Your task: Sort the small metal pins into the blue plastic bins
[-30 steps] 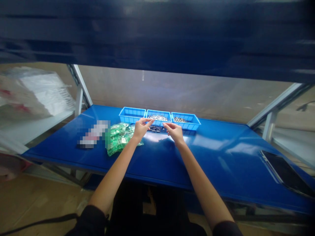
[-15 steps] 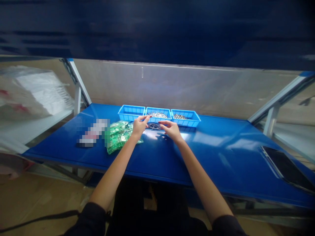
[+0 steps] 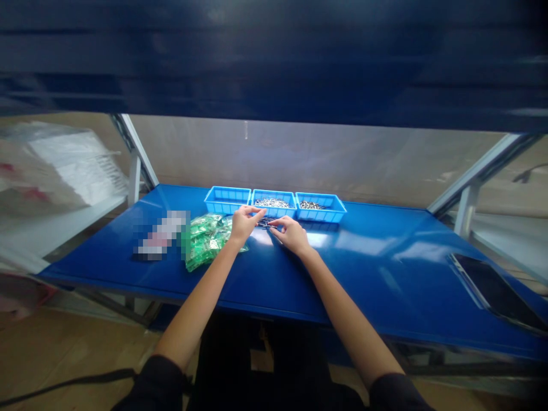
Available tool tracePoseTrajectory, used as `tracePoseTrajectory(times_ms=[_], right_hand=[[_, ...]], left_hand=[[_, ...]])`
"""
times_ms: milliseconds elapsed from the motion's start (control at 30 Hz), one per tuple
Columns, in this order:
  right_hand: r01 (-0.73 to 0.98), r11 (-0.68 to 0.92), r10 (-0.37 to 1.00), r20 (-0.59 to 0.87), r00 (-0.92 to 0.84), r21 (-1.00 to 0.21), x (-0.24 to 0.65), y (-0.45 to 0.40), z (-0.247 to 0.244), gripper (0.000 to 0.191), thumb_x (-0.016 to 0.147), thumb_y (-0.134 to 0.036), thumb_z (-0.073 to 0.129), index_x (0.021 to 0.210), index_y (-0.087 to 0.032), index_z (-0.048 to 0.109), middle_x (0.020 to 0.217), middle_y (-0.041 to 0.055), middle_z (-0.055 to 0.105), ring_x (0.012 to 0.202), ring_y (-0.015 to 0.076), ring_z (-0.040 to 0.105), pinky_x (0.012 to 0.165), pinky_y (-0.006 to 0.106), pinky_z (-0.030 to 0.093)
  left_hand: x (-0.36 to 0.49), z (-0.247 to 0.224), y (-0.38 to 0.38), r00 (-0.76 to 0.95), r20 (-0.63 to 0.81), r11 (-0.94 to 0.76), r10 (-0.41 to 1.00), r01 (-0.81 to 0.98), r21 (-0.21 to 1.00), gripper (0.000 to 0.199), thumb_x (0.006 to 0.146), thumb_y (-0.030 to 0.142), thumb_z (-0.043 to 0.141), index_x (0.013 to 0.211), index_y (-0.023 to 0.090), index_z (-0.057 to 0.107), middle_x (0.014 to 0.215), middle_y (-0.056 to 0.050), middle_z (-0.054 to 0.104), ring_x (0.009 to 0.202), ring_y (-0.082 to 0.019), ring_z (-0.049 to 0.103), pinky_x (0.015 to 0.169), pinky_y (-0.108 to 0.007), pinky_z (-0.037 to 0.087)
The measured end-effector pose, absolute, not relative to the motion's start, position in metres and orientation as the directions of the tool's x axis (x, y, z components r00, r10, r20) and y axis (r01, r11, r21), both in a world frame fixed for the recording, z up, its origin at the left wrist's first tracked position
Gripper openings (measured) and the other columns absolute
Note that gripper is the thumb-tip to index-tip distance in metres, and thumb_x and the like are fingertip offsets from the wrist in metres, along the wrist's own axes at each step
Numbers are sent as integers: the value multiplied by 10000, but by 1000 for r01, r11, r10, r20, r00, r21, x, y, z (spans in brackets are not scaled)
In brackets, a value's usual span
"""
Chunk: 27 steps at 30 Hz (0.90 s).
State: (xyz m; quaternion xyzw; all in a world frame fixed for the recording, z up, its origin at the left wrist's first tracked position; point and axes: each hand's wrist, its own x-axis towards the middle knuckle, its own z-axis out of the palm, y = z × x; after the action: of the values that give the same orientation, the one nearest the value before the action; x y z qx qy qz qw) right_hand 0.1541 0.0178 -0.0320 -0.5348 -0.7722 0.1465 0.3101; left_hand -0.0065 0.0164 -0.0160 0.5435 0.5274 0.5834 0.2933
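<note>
A small pile of thin dark pieces that look like screws (image 3: 267, 221) lies on the blue table between my hands, partly covered by the fingers. My left hand (image 3: 245, 224) is over the pile's left side, thumb and fingertips pinched together. From the right, my right hand (image 3: 291, 235) reaches the pile's edge with thumb and forefinger closed in a pinch. Whatever either pinch holds is too small to make out. Just behind are three blue bins: the middle bin (image 3: 274, 211) holds silvery screws, the right bin (image 3: 321, 216) holds darker mixed ones, and the left bin (image 3: 226, 209) shows no contents.
Green-printed plastic packets (image 3: 205, 245) are heaped left of my left forearm, beside a pixelated patch. A phone (image 3: 499, 291) rests at the table's (image 3: 363, 297) right end. A blue shelf (image 3: 274, 63) hangs overhead; white wrapped bundles (image 3: 77, 165) stand on a side shelf at left.
My right hand has moved left to the pile, and its finger and thumb have closed together. My left hand's fingers have drawn into a tighter pinch. The view has tilted slightly.
</note>
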Motion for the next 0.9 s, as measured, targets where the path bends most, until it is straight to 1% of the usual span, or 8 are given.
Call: tracePoseTrajectory(times_ms=[200, 333, 433, 500, 633, 767, 833, 900], right_hand=[[773, 384, 915, 318, -247, -505, 153, 16, -34, 194, 784, -336, 568, 928, -307, 695, 941, -3, 636, 682, 122, 551, 556, 228, 352], [775, 385, 915, 320, -247, -501, 154, 17, -35, 151, 772, -335, 588, 862, -282, 697, 934, -1, 634, 689, 122, 552, 564, 226, 351], [768, 389, 913, 326, -247, -509, 154, 17, -35, 132, 766, -339, 600, 829, -273, 695, 934, -2, 635, 690, 121, 554, 573, 227, 359], [762, 385, 913, 335, -232, -521, 155, 17, -34, 129, 771, -337, 598, 828, -269, 691, 916, -3, 642, 680, 122, 556, 577, 230, 367], [730, 353, 916, 375, -143, -585, 156, 18, -30, 163, 800, -343, 556, 854, -255, 682, 872, 4, 669, 648, 131, 560, 574, 242, 390], [628, 347, 915, 398, -64, -696, 156, 21, -29, 212, 797, -353, 542, 887, -216, 677, 861, 33, 694, 623, 135, 583, 602, 258, 436], [546, 348, 922, 383, -53, -762, 156, 23, -29, 219, 771, -353, 564, 878, -195, 672, 812, 43, 697, 637, 143, 602, 626, 265, 459], [433, 333, 937, 347, -50, -838, 155, 25, -29, 241, 733, -360, 597, 875, -177, 661, 755, 46, 691, 630, 150, 612, 607, 263, 471]], left_hand=[[-5, -17, 17, -245, 337, -290, 909, 209, 934, 321, 617, 434, 727, 712, 130, 689, 890, -73, 623, 528, -67, 537, 465, -196, 437], [-4, -14, 15, -263, 299, -250, 917, 205, 946, 335, 609, 443, 732, 723, 133, 675, 745, -45, 632, 505, -77, 530, 453, -189, 411], [-4, -11, 13, -263, 264, -213, 928, 205, 955, 332, 637, 437, 714, 759, 129, 679, 641, -28, 620, 483, -79, 512, 447, -185, 394], [-5, -10, 12, -249, 252, -205, 935, 198, 958, 321, 692, 431, 668, 793, 127, 690, 651, -36, 634, 462, -70, 488, 441, -185, 382], [-5, -8, 12, -218, 244, -206, 945, 183, 961, 316, 781, 401, 569, 858, 127, 706, 753, -61, 671, 442, -54, 453, 423, -184, 361], [-5, -9, 11, -204, 249, -207, 947, 206, 956, 285, 729, 352, 635, 896, 133, 706, 770, -58, 673, 471, -62, 480, 429, -181, 375], [-5, -10, 10, -155, 271, -233, 950, 226, 946, 288, 693, 360, 674, 872, 137, 706, 796, -63, 673, 487, -67, 496, 431, -184, 385], [-4, -12, 9, -72, 288, -263, 955, 246, 933, 300, 670, 395, 694, 819, 135, 702, 807, -69, 669, 488, -69, 500, 429, -189, 392]])
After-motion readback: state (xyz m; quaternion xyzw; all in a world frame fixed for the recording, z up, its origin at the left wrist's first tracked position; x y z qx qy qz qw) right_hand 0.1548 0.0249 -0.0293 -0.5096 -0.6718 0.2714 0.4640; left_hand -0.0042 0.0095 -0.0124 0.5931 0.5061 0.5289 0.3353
